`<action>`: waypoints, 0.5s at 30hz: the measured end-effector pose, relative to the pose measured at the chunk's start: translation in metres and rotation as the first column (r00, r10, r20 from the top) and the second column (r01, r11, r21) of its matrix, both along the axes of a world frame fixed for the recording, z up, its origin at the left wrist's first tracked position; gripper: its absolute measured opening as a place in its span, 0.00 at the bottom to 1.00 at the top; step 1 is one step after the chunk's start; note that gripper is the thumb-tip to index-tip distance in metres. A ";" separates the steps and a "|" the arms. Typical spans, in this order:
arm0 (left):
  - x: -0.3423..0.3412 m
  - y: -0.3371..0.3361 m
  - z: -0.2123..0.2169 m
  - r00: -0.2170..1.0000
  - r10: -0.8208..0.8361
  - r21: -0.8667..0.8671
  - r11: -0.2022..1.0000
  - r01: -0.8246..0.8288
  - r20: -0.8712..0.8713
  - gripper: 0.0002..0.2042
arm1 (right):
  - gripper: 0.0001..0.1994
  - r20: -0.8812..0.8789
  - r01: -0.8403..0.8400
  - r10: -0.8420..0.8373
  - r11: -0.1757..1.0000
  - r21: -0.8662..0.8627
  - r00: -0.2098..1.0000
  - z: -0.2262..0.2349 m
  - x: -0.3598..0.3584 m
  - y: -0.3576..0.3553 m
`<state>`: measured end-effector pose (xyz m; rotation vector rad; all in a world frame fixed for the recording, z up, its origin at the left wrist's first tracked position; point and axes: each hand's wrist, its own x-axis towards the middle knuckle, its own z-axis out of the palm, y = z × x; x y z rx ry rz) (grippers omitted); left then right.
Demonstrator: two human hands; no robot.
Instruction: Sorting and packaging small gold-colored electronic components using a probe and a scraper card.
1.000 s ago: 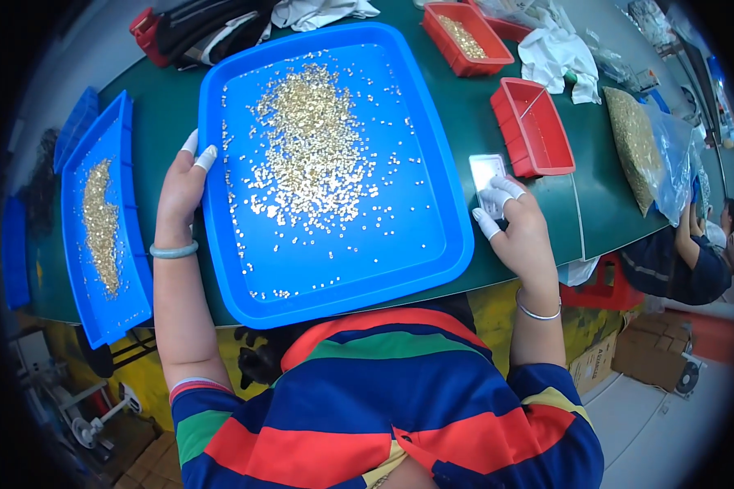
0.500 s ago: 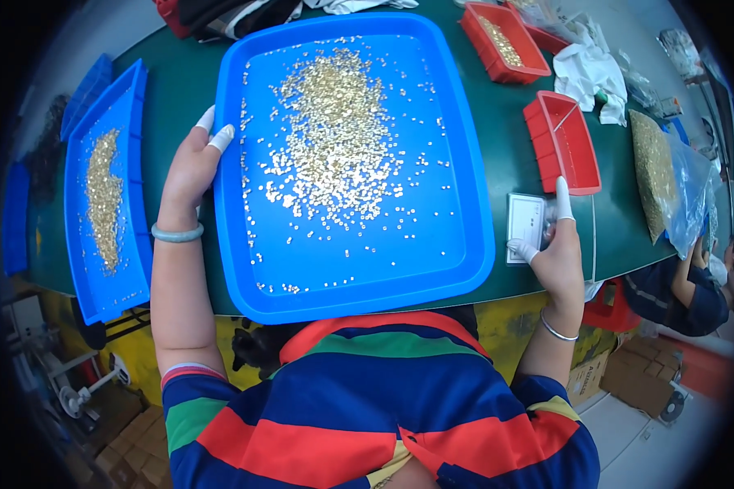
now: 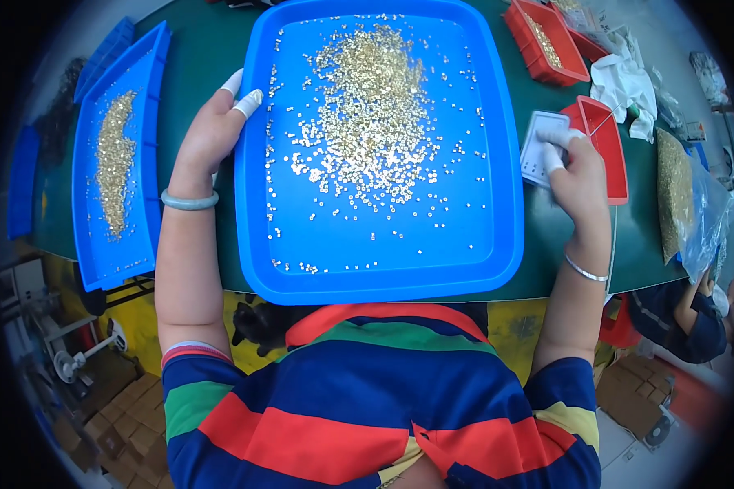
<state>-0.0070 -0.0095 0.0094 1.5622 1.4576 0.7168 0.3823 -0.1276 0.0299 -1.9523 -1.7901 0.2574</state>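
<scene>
A big blue tray [image 3: 383,261] lies in front of me with many tiny gold-coloured metal pieces [image 3: 375,114] spread over its floor. My left hand [image 3: 212,130] grips its left rim, with white finger covers on the thumb and a finger. To the right of the tray, my right hand [image 3: 581,175] holds a small, flat white rectangular plate [image 3: 535,155] between thumb and fingers, which also wear white covers. Small dark marks run along the plate's near part. Behind that hand stands a red bin [image 3: 616,167], partly hidden by it.
At the left stands a second blue tray [image 3: 147,196] with a heap of gold pieces. Another red bin [image 3: 563,75] with gold pieces, a white cloth [image 3: 624,81] and a clear bag of gold pieces [image 3: 674,187] are at the right. A co-worker [image 3: 677,322] sits at the far right.
My right hand has moved away from me with the white plate, from in front of the red bin to its left side. My left hand stays on the tray rim. The whole view has shifted somewhat.
</scene>
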 end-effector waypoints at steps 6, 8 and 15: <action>0.004 -0.004 0.008 0.999 0.022 0.030 0.999 -0.020 -0.041 0.26 | 0.16 -0.316 0.113 -0.167 0.977 -0.182 0.934 -0.021 -0.023 0.033; 0.006 0.000 0.015 0.998 0.042 0.029 0.999 -0.040 -0.053 0.26 | 0.14 -0.283 0.117 -0.151 0.984 -0.134 0.947 -0.012 -0.028 0.038; -0.007 0.002 0.007 0.949 -0.108 0.104 0.984 0.145 -0.295 0.27 | 0.14 -0.310 -0.020 -0.071 0.959 -0.283 0.948 -0.014 -0.022 0.027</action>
